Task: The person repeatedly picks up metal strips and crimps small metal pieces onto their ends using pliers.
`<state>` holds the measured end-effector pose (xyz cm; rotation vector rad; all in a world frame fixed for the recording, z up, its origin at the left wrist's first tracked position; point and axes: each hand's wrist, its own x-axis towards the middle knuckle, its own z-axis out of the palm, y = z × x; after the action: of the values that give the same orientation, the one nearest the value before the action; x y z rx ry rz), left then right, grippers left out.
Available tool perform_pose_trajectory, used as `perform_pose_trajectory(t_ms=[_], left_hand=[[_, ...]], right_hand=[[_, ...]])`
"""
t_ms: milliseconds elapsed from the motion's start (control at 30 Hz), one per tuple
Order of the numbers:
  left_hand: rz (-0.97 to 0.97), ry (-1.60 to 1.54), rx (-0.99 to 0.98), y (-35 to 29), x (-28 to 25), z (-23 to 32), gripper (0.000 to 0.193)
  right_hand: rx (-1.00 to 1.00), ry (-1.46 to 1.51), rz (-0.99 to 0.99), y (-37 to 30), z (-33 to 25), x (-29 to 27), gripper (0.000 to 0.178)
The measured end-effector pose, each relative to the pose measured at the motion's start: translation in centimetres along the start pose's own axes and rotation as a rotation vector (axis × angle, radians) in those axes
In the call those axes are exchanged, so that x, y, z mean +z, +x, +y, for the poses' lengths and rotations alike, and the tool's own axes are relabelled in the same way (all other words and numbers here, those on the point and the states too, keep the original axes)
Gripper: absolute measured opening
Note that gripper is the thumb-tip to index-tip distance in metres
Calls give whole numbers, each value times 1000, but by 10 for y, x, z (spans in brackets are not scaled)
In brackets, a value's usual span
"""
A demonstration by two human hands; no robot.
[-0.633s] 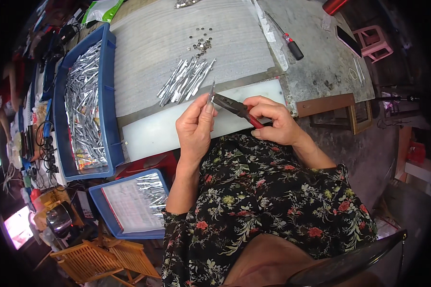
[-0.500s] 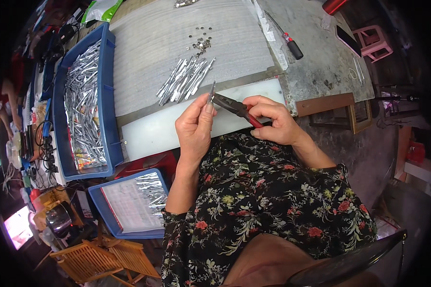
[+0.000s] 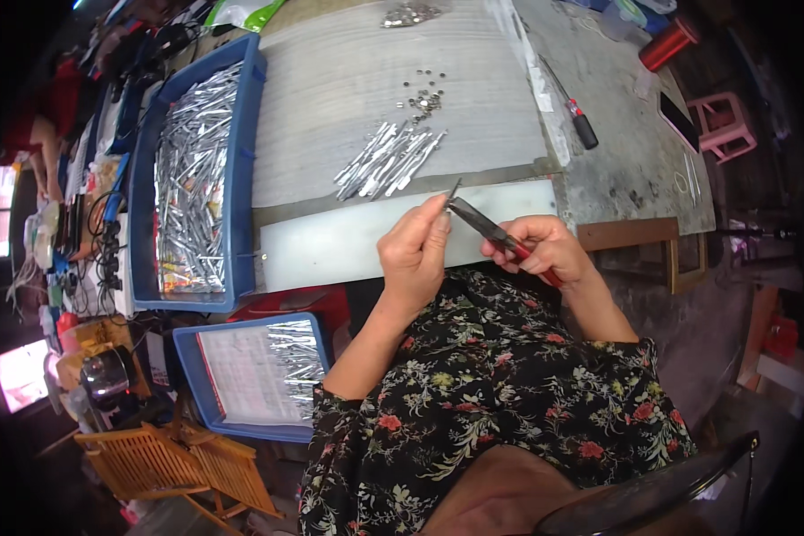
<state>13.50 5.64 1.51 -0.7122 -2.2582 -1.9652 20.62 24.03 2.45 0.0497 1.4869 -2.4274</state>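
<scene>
My left hand (image 3: 413,255) is closed, pinching a thin metal strip (image 3: 456,188) upright between thumb and fingers. In my closed right hand (image 3: 552,250) are pliers (image 3: 478,221) with dark jaws and red handles. Their tips meet the strip just above my left fingertips; whether they bite on it I cannot tell. Both hands are over the near edge of a white board (image 3: 322,246). Beyond it lies a loose pile of silvery metal strips (image 3: 391,163), and behind that a scatter of small metal rings (image 3: 426,104).
A deep blue bin (image 3: 244,179) full of metal strips stands at the left. Lower left is a smaller blue tray (image 3: 188,357) with strips along one side. A screwdriver (image 3: 582,129), a phone (image 3: 679,122) and a red cylinder (image 3: 668,45) lie at the right.
The whole view has shifted, so the table appears farther right. My right fingers have curled closer round the handles, and the pliers slant more steeply. The left hand still pinches the strip.
</scene>
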Motion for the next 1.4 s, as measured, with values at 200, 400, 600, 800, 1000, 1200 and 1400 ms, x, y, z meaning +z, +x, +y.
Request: perform_pose_trajectory(t_ms=[200, 400, 600, 800, 1000, 1200, 1400], left_hand=[[-18, -263, -203, -3, 0, -4, 25], [-51, -299, -244, 0, -3, 0, 25], [-46, -301, -255, -1, -6, 2, 26], [-83, -292, -251, 0, -7, 1, 26], [-99, -268, -257, 0, -7, 3, 25], [-29, -94, -61, -1, -2, -6, 23], [4, -50, -51, 0, -4, -1, 20]], right_hand=[[-186, -461, 78, -2, 0, 5, 20], [-243, -685, 122, -5, -7, 12, 23], [-324, -864, 111, -3, -8, 12, 23], [-340, -858, 110, -3, -7, 12, 23], [-378, -914, 105, -3, -6, 10, 22], [53, -423, 111, -3, -14, 13, 18], [-45, -159, 11, 2, 3, 1, 18]])
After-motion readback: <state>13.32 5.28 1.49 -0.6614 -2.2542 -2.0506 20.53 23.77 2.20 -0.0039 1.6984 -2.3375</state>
